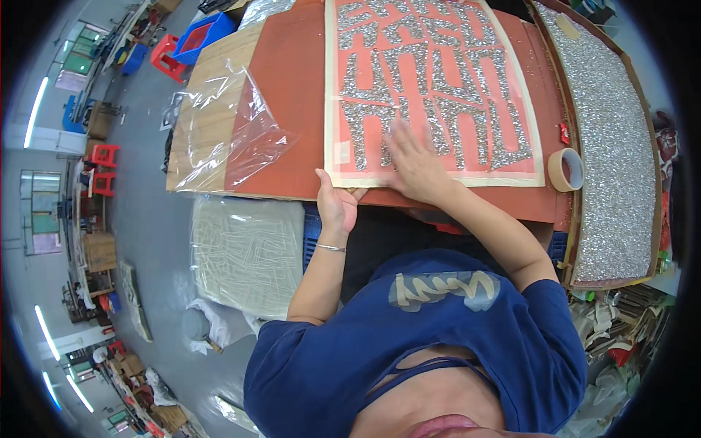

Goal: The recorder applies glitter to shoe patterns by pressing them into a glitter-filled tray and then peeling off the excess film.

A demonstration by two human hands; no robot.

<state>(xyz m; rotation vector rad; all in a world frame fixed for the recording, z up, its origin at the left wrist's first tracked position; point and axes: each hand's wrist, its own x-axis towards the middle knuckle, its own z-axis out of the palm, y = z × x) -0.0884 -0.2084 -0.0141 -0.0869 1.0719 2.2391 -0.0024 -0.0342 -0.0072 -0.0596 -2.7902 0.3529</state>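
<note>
A pink sheet (422, 77) with a cream tape border carries glittery silver cut shapes (369, 77) in rows. It lies on a reddish-brown board (288, 80). At the sheet's near left corner, my left hand (336, 208) is turned palm up. Its thumb rises beside the corner, and its fingers curl at the near edge, partly hidden beneath it. Flat on the sheet's near part rests my right hand (418, 162), fingers stretched over the silver shapes.
Clear plastic film (234, 131) covers the board's left side. A tape roll (564, 170) sits by the sheet's right edge. Farther right is a long tray (610, 131) of silver glitter. Below the table's left edge stands a plastic-wrapped stack (248, 252). A blue crate (204, 36) is at far left.
</note>
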